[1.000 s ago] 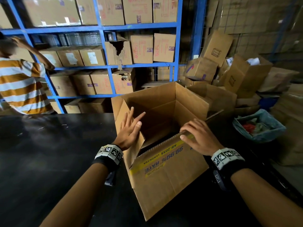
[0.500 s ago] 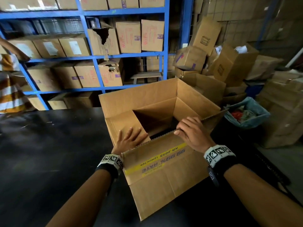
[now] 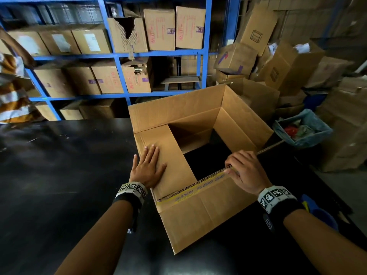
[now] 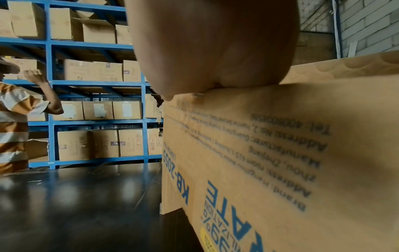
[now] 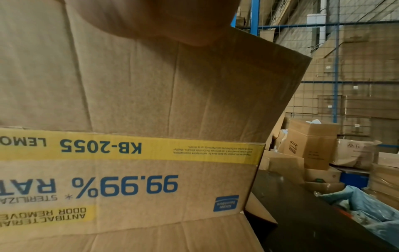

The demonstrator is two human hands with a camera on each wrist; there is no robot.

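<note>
1. Cardboard box [image 3: 198, 221]: stands open-topped on the dark surface [image 3: 59, 175], toward its right edge; bears upside-down blue print, "KB-2055" and "99.99%".
2. Left hand [image 3: 148, 168]: lies flat on the left flap [image 3: 174, 153], fingers [image 3: 152, 153] straight and released, pressing the flap level across the box mouth; heel of the palm sits on the fold in the left wrist view.
3. Right hand [image 3: 246, 171]: grasps the near flap [image 5: 194, 93], fingers [image 3: 236, 157] curled over its corrugated top edge; holds it roughly upright.
4. Far flap [image 3: 174, 110] and right flap [image 3: 244, 120]: stand raised around the dark interior.
5. Beyond the far edge: blue shelving [image 3: 119, 54] stacked with cartons; at the far left corner, a person in a striped shirt [image 3: 12, 96].
6. Off the right edge: bin with a blue liner [image 3: 317, 133], set among loose cartons.
</note>
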